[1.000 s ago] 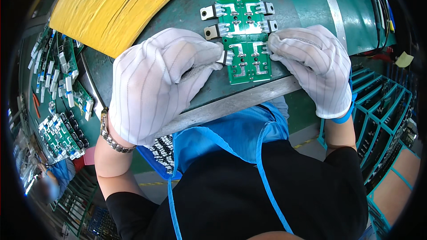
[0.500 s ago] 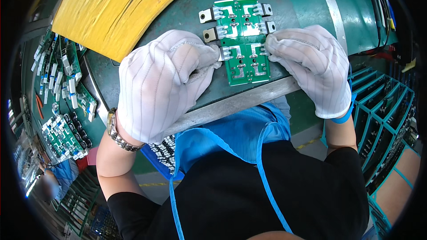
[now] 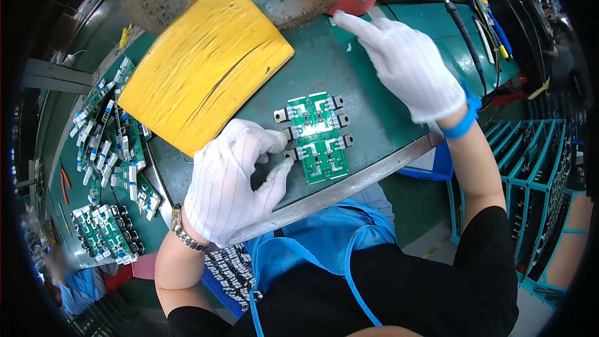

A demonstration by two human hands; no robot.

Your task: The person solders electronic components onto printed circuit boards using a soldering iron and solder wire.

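My gloved left hand [image 3: 232, 181] rests low with fingers curled, thumb and forefinger pinched close. My gloved right hand [image 3: 415, 65] reaches far forward, forefinger extended, empty.

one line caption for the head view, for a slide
Gloved left hand steadies a green circuit board while the right hand reaches away.

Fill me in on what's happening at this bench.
A person in white gloves works at a green table. The left hand touches the left edge of a green circuit board lying flat near the table's front edge. The right hand reaches away toward the far side, index finger extended, holding nothing. A yellow pad lies beside the board.
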